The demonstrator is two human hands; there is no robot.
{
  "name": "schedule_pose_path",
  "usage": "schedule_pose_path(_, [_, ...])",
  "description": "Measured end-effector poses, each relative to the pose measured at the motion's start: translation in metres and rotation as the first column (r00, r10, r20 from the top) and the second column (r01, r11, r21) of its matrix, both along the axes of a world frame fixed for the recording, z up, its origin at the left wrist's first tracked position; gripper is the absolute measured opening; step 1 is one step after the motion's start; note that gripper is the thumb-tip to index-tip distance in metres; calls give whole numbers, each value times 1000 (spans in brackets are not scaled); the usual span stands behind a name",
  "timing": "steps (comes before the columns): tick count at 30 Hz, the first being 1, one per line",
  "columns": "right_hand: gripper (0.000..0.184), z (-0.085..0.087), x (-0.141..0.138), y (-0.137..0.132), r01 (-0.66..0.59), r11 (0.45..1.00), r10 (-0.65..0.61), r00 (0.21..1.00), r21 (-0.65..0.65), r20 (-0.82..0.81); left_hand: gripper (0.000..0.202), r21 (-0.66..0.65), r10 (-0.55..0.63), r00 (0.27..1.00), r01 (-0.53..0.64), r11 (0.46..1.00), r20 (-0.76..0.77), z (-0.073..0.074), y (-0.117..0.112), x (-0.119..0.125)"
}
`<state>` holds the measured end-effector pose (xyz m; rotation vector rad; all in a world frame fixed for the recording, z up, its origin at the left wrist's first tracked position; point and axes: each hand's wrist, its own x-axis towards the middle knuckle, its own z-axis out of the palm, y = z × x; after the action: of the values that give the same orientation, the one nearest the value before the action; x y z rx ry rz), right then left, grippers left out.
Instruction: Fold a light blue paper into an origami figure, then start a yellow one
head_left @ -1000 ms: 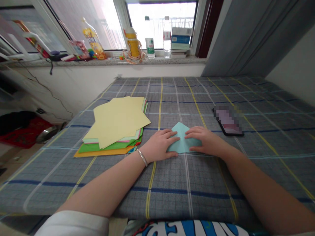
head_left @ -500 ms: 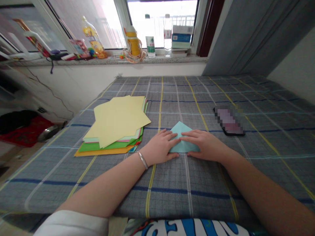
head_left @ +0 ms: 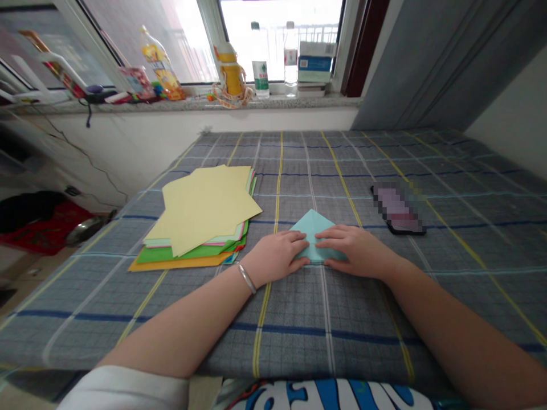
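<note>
A light blue sheet of origami paper, folded to a triangle with its point away from me, lies flat on the checked cloth. My left hand rests on its left part, fingers stretched out and the thumb at the near edge. On the right part lies my right hand, its fingers also extended over the paper. Between the fingertips a narrow strip of blue paper shows. Both palms hide the triangle's side corners.
To the left lies a stack of coloured paper, pale yellow on top. A phone with a blurred screen lies to the right. Bottles, a yellow flask and boxes stand on the windowsill behind the cloth-covered surface.
My left fingers have drawn slightly down and in, uncovering more of the paper's upper left edge. My right hand stays nearly in place on the paper.
</note>
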<state>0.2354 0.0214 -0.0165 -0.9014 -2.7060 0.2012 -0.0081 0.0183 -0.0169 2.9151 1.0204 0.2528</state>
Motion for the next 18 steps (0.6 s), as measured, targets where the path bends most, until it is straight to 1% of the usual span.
schedule_pose_path(4, [24,1,0,0,-4,1000,5,1000,3,-15,28,1,-30,999,30,1000,15,2,-1,1])
schedule_pose_path(8, [26,1,-1,-1,6,1000,-6,1000,10,2,25,5,-63,997,63,998,42,3,-1,2])
schedule_pose_path(15, [29,3,1,-1,73,997,-73,995,8,68,23,-9,13,1000,-13,1000,27,2,4,0])
schedule_pose_path(18, [35,3,2,-1,119,993,-120,988,22,98,24,6,33,999,-33,999,22,2,4,0])
